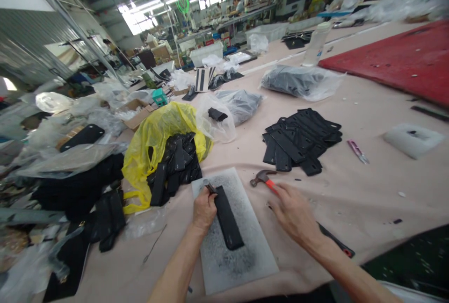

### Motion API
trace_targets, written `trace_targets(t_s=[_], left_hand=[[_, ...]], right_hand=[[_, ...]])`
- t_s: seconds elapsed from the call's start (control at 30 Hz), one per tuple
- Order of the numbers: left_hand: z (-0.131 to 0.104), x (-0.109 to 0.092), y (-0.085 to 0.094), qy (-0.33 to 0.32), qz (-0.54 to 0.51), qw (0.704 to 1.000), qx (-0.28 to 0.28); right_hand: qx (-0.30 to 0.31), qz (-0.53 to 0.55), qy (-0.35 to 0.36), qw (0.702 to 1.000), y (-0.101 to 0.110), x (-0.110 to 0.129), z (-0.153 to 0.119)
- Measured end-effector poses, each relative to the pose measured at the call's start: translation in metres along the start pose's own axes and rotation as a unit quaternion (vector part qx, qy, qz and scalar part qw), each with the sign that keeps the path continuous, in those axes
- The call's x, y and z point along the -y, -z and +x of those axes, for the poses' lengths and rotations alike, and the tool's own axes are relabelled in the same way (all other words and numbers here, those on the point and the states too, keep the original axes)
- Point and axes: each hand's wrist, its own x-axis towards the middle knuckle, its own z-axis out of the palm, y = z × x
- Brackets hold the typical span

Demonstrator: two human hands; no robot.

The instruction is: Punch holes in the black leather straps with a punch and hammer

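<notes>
On a grey-white slab lies a flat black strap-like piece with rounded corners. My left hand is closed around a short metal punch, held upright at the far end of that piece. To the right of the slab, my right hand lies over the handle of a claw hammer, low over the table, with the fingers around the handle and the thumb somewhat apart. The hammer's orange neck shows ahead of the fingers, and its black handle end comes out behind the wrist.
Beyond the slab, a yellow plastic bag spills black pieces. A pile of similar pieces lies to the right, near pink thread snips and a whitish block. Clear bags, a bottle and a red board are farther back.
</notes>
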Motion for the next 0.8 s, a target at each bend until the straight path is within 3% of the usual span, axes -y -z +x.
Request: trace_targets(t_s=[0.13,0.2,0.27,0.33,0.43,0.47,0.5,0.57,0.7,0.77,0.8], left_hand=[[0.0,-0.005,0.002,-0.008,0.015,1.0,0.011],[0.0,-0.006,0.002,-0.006,0.019,1.0,0.013],[-0.001,-0.007,0.003,-0.002,0.018,1.0,0.012],[-0.002,-0.006,0.003,-0.001,0.01,1.0,0.009],[-0.003,-0.005,0.002,-0.003,-0.004,1.0,0.004],[-0.004,-0.004,0.002,-0.004,-0.007,1.0,0.003],[-0.004,-0.004,0.001,-0.006,-0.008,1.0,0.003],[-0.004,-0.003,0.001,-0.01,-0.008,1.0,0.003],[-0.004,-0.002,0.0,-0.014,-0.007,1.0,-0.003],[-0.004,-0.002,0.001,-0.015,-0.011,1.0,-0.007],[-0.005,-0.002,0.001,-0.015,-0.011,1.0,-0.009]], right_hand=[[0.097,-0.07,-0.084,0.989,0.009,-0.045,0.002],[0.136,-0.025,-0.105,0.985,0.011,-0.048,0.001],[0.191,0.086,-0.146,0.967,0.013,-0.039,0.0],[0.26,0.258,-0.226,0.903,0.016,-0.024,0.0],[0.293,0.456,-0.359,0.76,0.021,0.0,0.002],[0.284,0.475,-0.388,0.736,0.025,0.009,0.004],[0.268,0.481,-0.398,0.734,0.03,0.018,0.008],[0.218,0.47,-0.351,0.78,0.05,0.039,0.021],[0.043,0.372,-0.087,0.923,0.105,0.087,0.054],[-0.05,0.268,0.028,0.962,0.123,0.104,0.065],[-0.068,0.211,0.078,0.972,0.127,0.11,0.068]])
